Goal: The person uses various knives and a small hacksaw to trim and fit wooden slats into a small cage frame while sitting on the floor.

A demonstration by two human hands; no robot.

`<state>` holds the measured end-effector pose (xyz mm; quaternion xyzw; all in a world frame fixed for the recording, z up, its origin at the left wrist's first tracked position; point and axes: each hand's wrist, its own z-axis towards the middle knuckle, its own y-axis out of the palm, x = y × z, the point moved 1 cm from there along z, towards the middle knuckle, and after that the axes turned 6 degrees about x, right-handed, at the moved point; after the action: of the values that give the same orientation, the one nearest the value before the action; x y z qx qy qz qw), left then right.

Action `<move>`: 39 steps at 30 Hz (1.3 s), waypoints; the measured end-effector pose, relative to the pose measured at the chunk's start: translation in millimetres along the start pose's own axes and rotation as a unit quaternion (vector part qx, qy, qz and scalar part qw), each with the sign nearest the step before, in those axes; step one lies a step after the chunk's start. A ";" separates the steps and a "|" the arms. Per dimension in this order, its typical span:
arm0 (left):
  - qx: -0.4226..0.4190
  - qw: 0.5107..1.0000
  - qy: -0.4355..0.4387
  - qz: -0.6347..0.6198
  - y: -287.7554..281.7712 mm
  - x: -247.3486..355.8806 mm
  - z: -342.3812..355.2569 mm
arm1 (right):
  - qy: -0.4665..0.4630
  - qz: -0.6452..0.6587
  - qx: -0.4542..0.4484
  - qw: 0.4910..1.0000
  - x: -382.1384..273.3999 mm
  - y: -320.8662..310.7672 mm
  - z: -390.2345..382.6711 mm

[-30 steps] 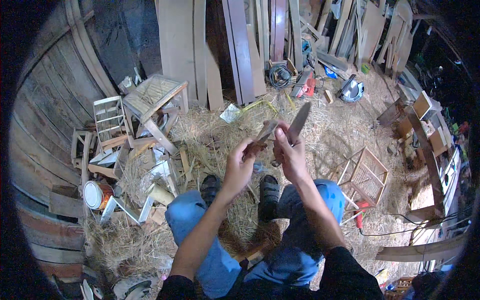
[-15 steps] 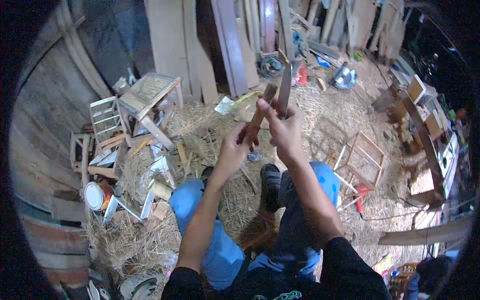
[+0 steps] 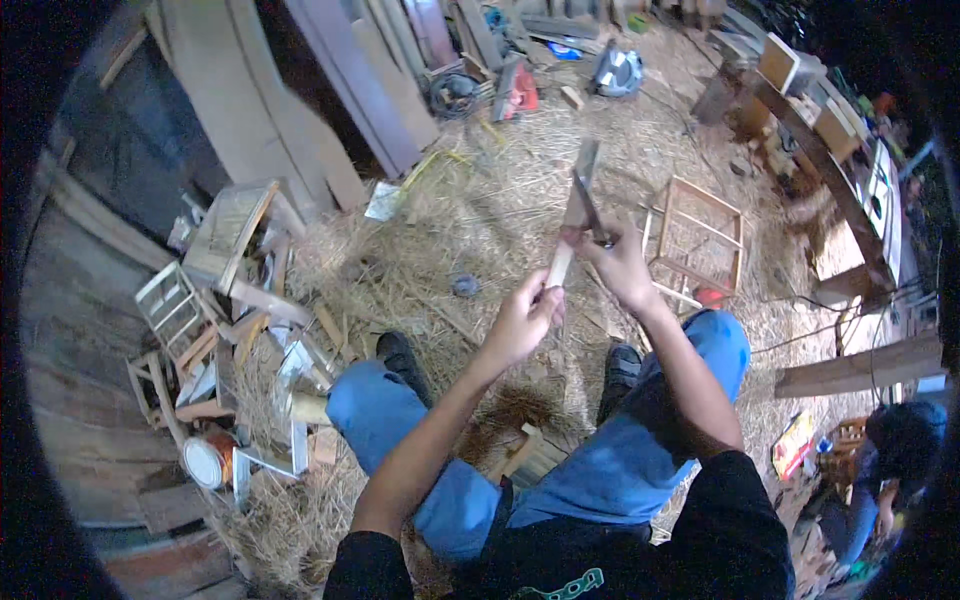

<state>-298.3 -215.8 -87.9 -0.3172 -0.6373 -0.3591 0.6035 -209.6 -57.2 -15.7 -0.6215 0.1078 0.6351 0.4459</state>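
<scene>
My left hand (image 3: 528,318) grips a narrow piece of pale wood (image 3: 559,268) that slants upward and away from me. My right hand (image 3: 620,260) is closed on the handle of a knife (image 3: 590,212), whose blade lies along the upper part of the wood, with the fingertips close against it. Whether the cutting edge touches the wood is hard to tell. Both hands are raised over the straw-strewn floor, in front of my bent knees (image 3: 715,345).
Leaning boards (image 3: 340,70) and power tools (image 3: 618,70) stand at the back. A worn table (image 3: 235,220) and scrap lie left; a light wooden frame (image 3: 700,225) and cluttered bench edge (image 3: 830,180) are right. At lower right another person (image 3: 900,450) is partly visible.
My hands have moved right and somewhat down in view. The blade has swung from beside the wood to lie along it. My knees are wider apart, and the view has turned.
</scene>
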 end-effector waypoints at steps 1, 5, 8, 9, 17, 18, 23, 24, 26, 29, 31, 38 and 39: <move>-0.047 0.999 -0.021 -0.008 12.8 -1.5 -1.3 | 0.003 0.012 0.050 0.999 5.4 -18.5 -3.5; -0.153 0.987 -0.044 0.001 49.6 -13.7 5.9 | 0.146 0.076 0.142 0.976 29.7 -80.6 -18.2; -0.172 0.983 -0.066 0.005 83.4 -24.5 7.6 | 0.085 0.064 0.106 0.989 79.0 -96.1 -48.9; -0.178 0.980 -0.074 0.045 93.0 -31.7 10.3 | 0.081 0.082 0.085 0.990 90.3 -102.2 -55.9; -0.178 0.957 -0.015 0.228 129.8 -71.7 30.5 | 0.123 -0.064 0.277 0.951 161.1 -202.0 -67.2; -0.174 0.940 -0.054 0.290 146.2 -56.5 32.6 | 0.091 -0.157 0.314 0.932 173.8 -212.5 -77.7; -0.186 0.899 -0.038 0.395 189.4 -16.0 76.3 | 0.225 -0.169 0.348 0.894 218.8 -215.1 -103.5; -0.168 0.902 -0.038 0.396 196.0 -8.7 83.2 | 0.242 -0.125 0.348 0.897 220.0 -213.3 -106.1; -0.154 0.904 -0.036 0.398 207.4 -5.9 94.8 | 0.265 -0.134 0.349 0.889 222.1 -216.0 -106.6; -0.174 0.899 -0.009 0.403 213.5 -15.6 109.0 | 0.275 -0.160 0.293 0.901 249.6 -218.9 -97.4; -0.198 0.865 -0.069 0.456 204.2 -32.6 115.3 | 0.284 -0.126 0.294 0.904 247.2 -209.7 -97.2; -0.138 0.904 -0.230 0.333 262.8 -104.7 144.6 | 0.186 -0.056 0.297 0.935 273.7 -210.9 -94.1; -0.118 0.921 -0.208 0.306 267.5 -101.7 139.7 | 0.196 -0.053 0.298 0.933 264.3 -209.5 -90.2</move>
<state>-142.7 49.2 -171.1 -0.6338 -0.5733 -0.1551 0.4956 44.6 116.0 -180.7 -0.5767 0.3442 0.4151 0.6137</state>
